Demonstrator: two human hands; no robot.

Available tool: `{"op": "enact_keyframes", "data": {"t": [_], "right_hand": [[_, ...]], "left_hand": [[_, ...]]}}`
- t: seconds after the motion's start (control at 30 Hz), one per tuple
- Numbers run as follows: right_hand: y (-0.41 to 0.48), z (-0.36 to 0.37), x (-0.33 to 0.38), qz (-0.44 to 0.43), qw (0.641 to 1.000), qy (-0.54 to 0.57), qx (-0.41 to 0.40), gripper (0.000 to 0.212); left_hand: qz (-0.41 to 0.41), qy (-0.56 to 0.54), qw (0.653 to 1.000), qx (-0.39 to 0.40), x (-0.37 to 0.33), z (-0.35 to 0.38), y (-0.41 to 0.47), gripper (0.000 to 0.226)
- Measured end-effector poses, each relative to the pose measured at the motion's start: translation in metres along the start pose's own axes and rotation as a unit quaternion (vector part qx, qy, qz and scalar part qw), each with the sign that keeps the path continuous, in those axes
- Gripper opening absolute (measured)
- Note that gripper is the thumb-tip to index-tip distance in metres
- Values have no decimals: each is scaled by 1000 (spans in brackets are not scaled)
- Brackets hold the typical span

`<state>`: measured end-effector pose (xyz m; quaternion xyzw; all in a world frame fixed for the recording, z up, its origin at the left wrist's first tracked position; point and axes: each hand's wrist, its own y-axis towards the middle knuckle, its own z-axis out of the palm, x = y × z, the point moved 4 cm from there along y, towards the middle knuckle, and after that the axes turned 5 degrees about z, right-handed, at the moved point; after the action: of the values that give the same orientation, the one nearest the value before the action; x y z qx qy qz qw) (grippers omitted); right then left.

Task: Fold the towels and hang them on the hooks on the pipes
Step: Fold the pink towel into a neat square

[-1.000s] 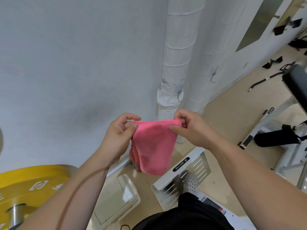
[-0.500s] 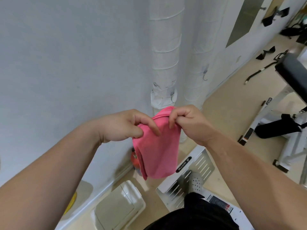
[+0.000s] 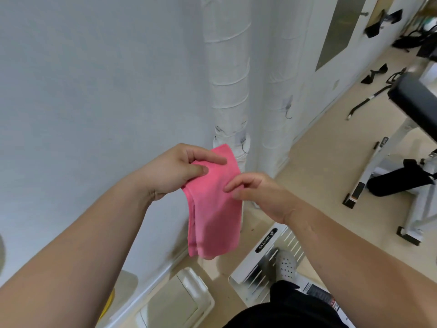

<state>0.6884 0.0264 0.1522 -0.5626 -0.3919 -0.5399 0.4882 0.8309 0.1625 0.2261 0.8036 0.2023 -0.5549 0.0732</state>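
The left hand (image 3: 172, 172) pinches the top of the folded pink towel (image 3: 214, 204) so it hangs flat in the air. The right hand (image 3: 256, 194) touches its edge, fingers (image 3: 233, 185) loosely curled, near the hook (image 3: 246, 147) on the pipe (image 3: 228, 74).

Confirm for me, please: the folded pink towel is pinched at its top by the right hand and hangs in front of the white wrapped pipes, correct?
Not quite: the head view shows the left hand pinching the folded pink towel at its top, while the right hand hovers beside it with loose fingers. The rest holds; it hangs in front of the white wrapped pipes.
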Motion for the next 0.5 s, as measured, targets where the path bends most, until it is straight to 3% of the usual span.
{"op": "enact_keyframes", "data": {"t": [0.13,0.27,0.43,0.5], "right_hand": [[5,21,-29,31,992,-111,48,32],[7,20,-50,56,978,-197,44,44],[1,13,-58,94,948,-299,57,42],[1,8,-64,118,949,-288,41,42]], "left_hand": [[-10,-49,997,-64,9,-17,-8,51],[-21,-40,986,-160,29,-39,-24,54],[-51,-47,967,-245,68,-47,-54,55],[-60,-63,958,-273,82,-48,-65,54]]}}
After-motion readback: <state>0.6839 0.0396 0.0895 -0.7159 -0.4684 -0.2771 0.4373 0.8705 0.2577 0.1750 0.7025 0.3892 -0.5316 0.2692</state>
